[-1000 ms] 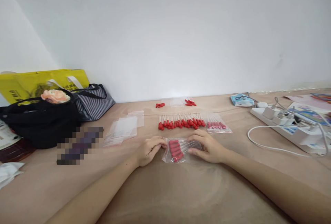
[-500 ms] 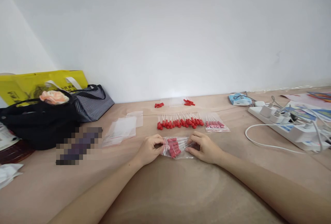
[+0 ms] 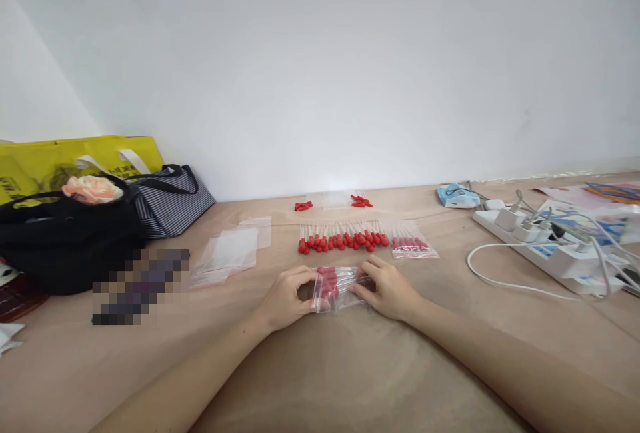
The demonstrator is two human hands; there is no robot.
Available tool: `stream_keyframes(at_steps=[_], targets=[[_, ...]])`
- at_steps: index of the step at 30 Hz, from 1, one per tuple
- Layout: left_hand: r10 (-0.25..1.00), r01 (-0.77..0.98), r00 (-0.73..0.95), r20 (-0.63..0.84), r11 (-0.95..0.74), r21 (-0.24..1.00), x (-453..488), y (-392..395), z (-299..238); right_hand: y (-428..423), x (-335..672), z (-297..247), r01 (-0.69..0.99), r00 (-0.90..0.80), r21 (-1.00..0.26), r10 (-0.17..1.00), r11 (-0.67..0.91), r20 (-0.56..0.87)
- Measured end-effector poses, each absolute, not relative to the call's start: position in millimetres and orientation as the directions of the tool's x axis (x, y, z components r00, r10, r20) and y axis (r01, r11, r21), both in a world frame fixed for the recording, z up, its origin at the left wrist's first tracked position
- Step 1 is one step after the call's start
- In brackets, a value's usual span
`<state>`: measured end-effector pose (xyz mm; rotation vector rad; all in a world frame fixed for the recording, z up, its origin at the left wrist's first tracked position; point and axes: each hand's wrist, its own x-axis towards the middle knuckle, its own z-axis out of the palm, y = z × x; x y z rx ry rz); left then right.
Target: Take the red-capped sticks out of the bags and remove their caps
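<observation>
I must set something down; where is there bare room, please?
The brown tabletop is bare between the forearms, before the held clear plastic bag, and between right forearm and white cable; crowded around the black fabric handbag.

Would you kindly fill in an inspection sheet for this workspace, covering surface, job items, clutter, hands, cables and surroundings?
Surface: brown tabletop.
Job's things: clear bag containing red-tipped sticks, between the hands; row of loose sticks beyond; filled bag right of the row; flat bags at left.
Clutter: black bag, striped bag and yellow bag at left; face mask at right.
Hands: left hand touches the clear bag's red-tip end; right hand holds the other.
Cables: white cable loops beside the power strip.
Surroundings: pale wall behind.
</observation>
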<state>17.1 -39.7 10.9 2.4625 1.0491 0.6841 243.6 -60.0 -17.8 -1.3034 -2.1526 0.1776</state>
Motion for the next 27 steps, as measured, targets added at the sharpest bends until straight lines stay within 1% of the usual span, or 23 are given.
stream_keyframes(at_steps=[5,13,18,21,27], targets=[[0.709,0.594,0.642,0.291,-0.7,0.396,19.9,-44.5,13.0,-59.4,244.5,-17.3,0.755,-0.352,-0.399,0.834,0.521,0.424],[0.719,0.663,0.637,0.278,-0.695,0.28,27.1,-50.3,15.0,-57.8,247.0,-16.7,0.701,-0.413,-0.405,0.798,0.586,0.439],[0.718,0.666,0.667,0.199,-0.694,0.275,26.3,-53.3,15.4,-57.5,248.1,-17.7,0.701,-0.418,-0.393,0.79,0.595,0.449],[0.699,0.643,0.686,0.203,-0.713,0.28,22.5,-52.4,14.2,-56.9,249.3,-18.5,0.701,-0.42,-0.394,0.79,0.595,0.447],[0.68,0.59,0.704,0.206,-0.721,0.363,13.8,-46.3,18.1,-56.1,251.2,-18.9,0.7,-0.417,-0.391,0.786,0.597,0.456]])
